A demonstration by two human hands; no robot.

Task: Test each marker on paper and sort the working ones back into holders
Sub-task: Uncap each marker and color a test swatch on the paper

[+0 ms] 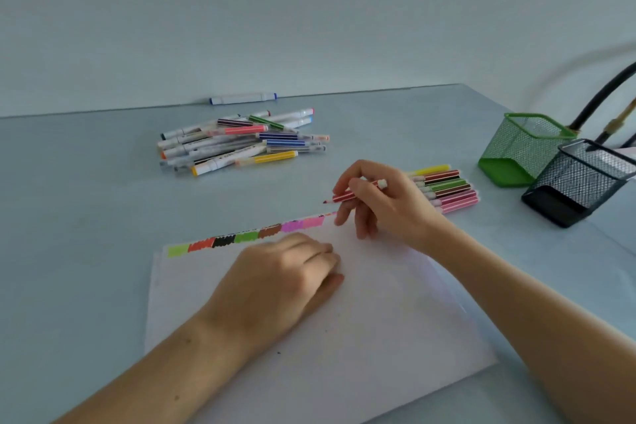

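Observation:
My right hand (pixel 382 206) pinches an uncapped red marker (pixel 342 197), its tip pointing left just above the far edge of the white paper (pixel 344 320). A row of coloured test patches (pixel 247 237) runs along that far edge. On the paper, my left hand (pixel 275 282) lies with its fingers loosely curled, and whether it holds anything is hidden. A heap of mixed markers (pixel 241 143) sits further back. A neat row of markers (pixel 447 188) rests behind my right hand. The green mesh holder (pixel 519 151) and the black mesh holder (pixel 578 182) lean tilted at the right.
A single white marker with blue ends (pixel 242 98) lies against the wall at the back. Dark cables (pixel 602 96) rise behind the holders. The pale blue table (pixel 86 200) runs to the wall at the back.

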